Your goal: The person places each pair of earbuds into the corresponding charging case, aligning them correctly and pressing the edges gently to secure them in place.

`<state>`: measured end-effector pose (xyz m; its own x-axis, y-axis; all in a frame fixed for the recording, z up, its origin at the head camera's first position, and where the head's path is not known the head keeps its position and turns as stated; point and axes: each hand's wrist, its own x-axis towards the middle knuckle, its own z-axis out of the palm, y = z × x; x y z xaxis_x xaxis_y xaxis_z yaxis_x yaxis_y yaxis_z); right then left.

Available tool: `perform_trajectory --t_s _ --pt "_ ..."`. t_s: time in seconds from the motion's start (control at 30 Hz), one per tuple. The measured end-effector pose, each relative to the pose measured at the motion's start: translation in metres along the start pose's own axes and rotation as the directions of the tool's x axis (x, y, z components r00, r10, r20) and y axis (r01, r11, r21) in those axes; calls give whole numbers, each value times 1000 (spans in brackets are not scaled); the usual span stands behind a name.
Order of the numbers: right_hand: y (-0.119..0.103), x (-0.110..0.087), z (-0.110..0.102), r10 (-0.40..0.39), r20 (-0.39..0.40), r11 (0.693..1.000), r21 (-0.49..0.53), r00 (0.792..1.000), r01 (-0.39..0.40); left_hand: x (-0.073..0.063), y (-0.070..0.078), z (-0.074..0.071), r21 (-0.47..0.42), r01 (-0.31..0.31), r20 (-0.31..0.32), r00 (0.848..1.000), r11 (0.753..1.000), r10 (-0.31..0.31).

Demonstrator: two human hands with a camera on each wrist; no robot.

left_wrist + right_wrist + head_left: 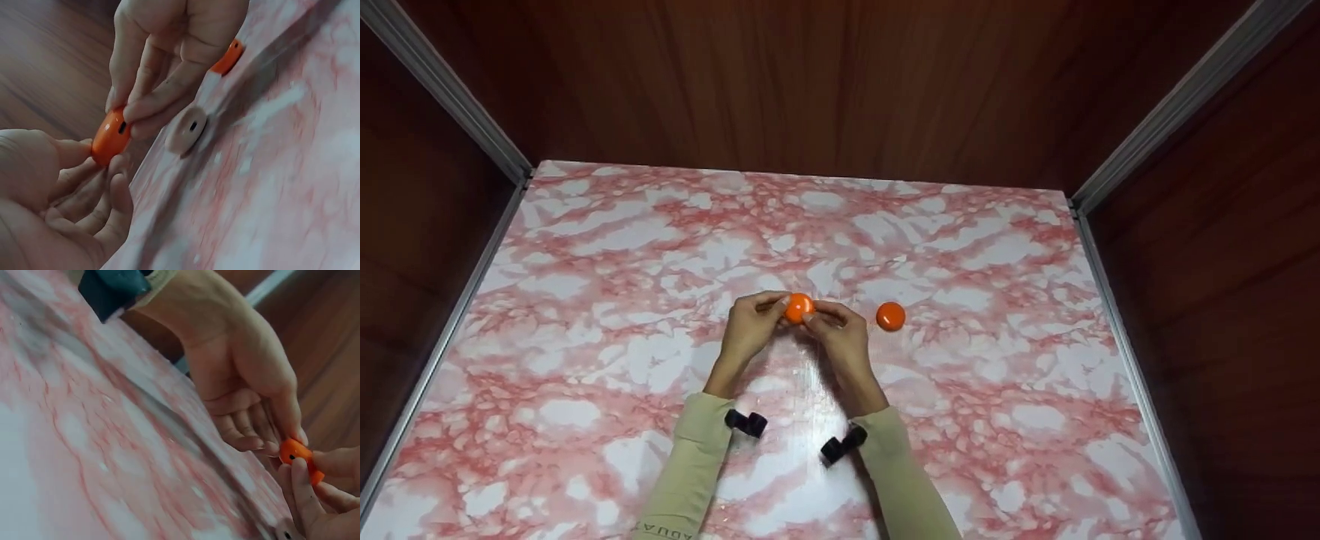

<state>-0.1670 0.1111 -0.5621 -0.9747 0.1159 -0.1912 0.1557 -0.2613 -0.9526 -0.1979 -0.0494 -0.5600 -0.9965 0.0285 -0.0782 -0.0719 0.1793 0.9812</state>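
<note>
A small, glossy, rounded orange disc (797,308) with a dark slot in its edge is raised between both hands over the table. My left hand (751,330) grips its left side between thumb and fingers. From the other side, my right hand (844,337) pinches it with thumb and fingers. In the left wrist view the slot side of this orange disc (109,138) shows between the fingertips. A second orange disc (890,316) lies on the table, just right of my right hand; its own dark slot shows in the left wrist view.
The tabletop (607,360) has a shiny red-and-white marbled pattern. On it, in the left wrist view, a pale round shape (184,132) with a dark slot shows below the held disc. Dark wood panels (810,82) with metal edge strips enclose the table at back and sides.
</note>
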Motion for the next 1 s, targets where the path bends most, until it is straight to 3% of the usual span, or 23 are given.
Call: perform_trajectory --t_s 0.1,0.27,0.47,0.67,0.83,1.0 --pt "3 2 14 7 -18 1000 -19 1000 -7 1 -1 -7 77 -10 -52 999 997 14" --pt "8 9 29 -62 -33 978 -200 998 55 4 -3 -13 203 -4 -72 997 979 19" --pt "11 18 35 -97 21 911 -400 995 97 9 -8 -15 273 1 -82 996 962 22" --pt "14 20 40 -124 22 830 -546 992 116 10 -14 -16 345 -22 -101 993 938 61" --pt "16 21 43 -152 36 781 -608 988 142 12 -17 -15 405 -38 -95 992 913 83" --pt "15 21 44 -156 75 752 -638 985 167 14 -19 -15 420 -45 -85 992 906 89"
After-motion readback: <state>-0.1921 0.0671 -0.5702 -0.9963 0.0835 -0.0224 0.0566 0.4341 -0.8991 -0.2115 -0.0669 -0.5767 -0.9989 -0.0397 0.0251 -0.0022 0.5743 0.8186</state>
